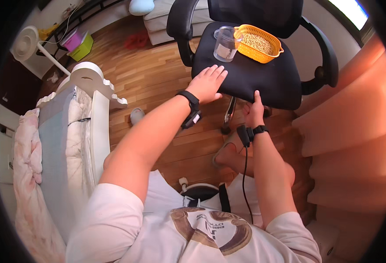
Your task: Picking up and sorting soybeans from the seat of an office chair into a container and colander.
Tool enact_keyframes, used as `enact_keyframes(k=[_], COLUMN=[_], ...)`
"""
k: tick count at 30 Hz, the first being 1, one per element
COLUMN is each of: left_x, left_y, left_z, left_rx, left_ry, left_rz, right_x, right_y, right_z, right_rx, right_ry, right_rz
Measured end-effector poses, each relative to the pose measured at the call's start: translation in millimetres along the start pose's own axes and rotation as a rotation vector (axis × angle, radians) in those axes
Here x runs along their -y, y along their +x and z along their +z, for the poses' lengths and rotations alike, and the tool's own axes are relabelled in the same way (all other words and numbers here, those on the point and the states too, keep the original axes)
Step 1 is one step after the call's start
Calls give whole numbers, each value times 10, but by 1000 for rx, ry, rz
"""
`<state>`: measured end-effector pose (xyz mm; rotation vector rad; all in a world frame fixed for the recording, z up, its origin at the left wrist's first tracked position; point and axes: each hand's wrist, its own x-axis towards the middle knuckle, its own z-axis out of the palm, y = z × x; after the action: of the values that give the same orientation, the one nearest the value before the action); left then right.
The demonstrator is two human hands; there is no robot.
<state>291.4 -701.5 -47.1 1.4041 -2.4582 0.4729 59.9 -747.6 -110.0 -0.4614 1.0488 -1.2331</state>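
A black office chair is in front of me, and two things stand on its seat point(263, 85). One is a clear plastic jar point(225, 49), upright, with a round clear piece beside its rim. Just right of it is an orange-yellow basket point(265, 56) with small pale beans point(257, 43) in it. My left hand point(206, 84) lies at the seat's left front edge, its fingers stretched out, close to the jar but apart from it. At the front edge, my right hand point(254, 110) grips the seat, thumb on top and the other fingers partly hidden beneath.
Armrests point(183, 19) rise on both sides of the seat. A bed point(61, 144) with a white frame is at left, a white fan point(26, 43) beyond it. Pink curtains point(350, 136) hang at right. A grey slipper point(136, 115) lies on the wooden floor point(158, 122).
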Motion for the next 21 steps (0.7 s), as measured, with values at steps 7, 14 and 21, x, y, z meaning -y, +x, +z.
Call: enact_keyframes(k=[7,14,21], left_x=[-146,-114,-113], left_y=[-42,-27,-344], left_z=[132,32,-226], left_rx=[-156,75,234], left_ry=[-1,-33,-207], left_rz=[-131,-156,-116], right_x=[11,47,-64], right_y=[-360,-331,-654], right_z=[-42,-49,-252], right_rx=[99,125,199], right_ry=[15,2,14], right_rz=[-76,-20,100])
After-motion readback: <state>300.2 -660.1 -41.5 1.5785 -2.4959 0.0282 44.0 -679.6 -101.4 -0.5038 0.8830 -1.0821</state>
